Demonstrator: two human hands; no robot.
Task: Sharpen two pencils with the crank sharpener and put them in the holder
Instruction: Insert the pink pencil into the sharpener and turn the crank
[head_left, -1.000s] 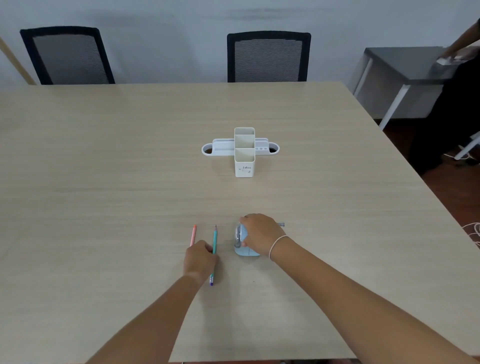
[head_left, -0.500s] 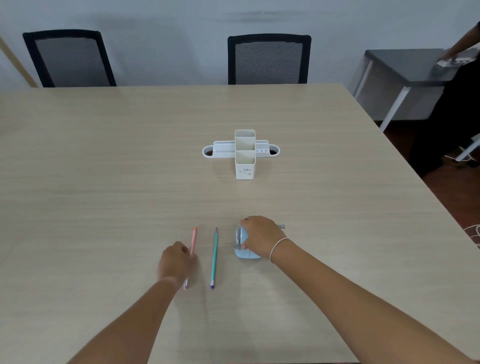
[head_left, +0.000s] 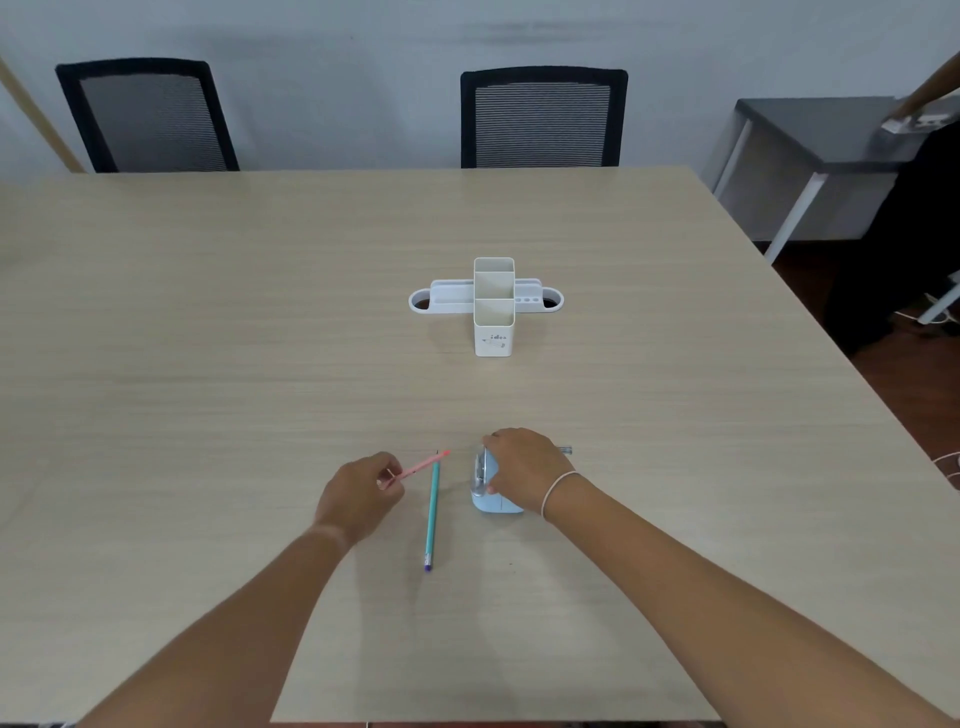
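Left hand (head_left: 363, 493) pinches the light, stiff pink pencil (head_left: 422, 464) near its blunt end; right hand (head_left: 519, 470) grips the sharpener (head_left: 488, 499), likely steadying it.

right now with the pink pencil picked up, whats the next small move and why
Probably swing the pink pencil tip-first toward the sharpener. The left hand pinches it aimed that way, the right hand braces the sharpener, and the teal pencil lies on the table.

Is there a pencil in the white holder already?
No, the white holder shows only bare compartments; the teal pencil lies on the table.
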